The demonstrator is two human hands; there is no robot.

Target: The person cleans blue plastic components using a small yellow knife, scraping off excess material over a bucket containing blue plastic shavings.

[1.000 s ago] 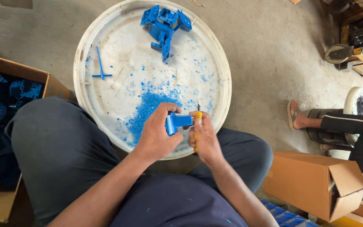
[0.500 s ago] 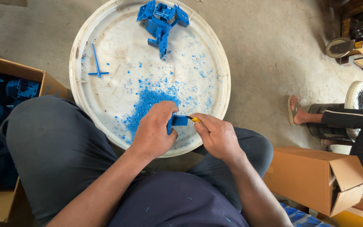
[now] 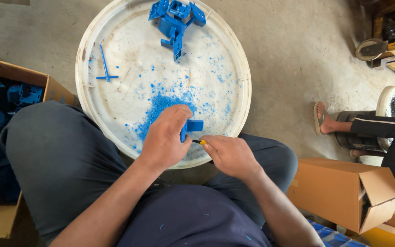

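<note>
My left hand (image 3: pixel 165 137) grips a small blue plastic part (image 3: pixel 192 126) over the near edge of a round white tray (image 3: pixel 92 41). My right hand (image 3: pixel 229 155) holds a small yellow-handled tool (image 3: pixel 200 142) whose tip touches the underside of that part. Blue plastic shavings (image 3: pixel 158 107) lie heaped on the tray just beyond my left hand. A pile of blue plastic parts (image 3: pixel 174 20) sits at the tray's far edge. A thin blue sprue piece (image 3: pixel 104 66) lies on the tray's left side.
An open cardboard box (image 3: pixel 5 151) with dark blue parts stands at my left. A closed-flap cardboard box (image 3: pixel 344 192) stands at my right. Another person's foot in a sandal (image 3: pixel 323 120) and dark trouser leg (image 3: pixel 385 130) rest on the concrete floor at right.
My right hand has slid lower and to the right, and the tool now lies flatter under the blue part. My left hand has turned the part slightly. The view has shifted a little.
</note>
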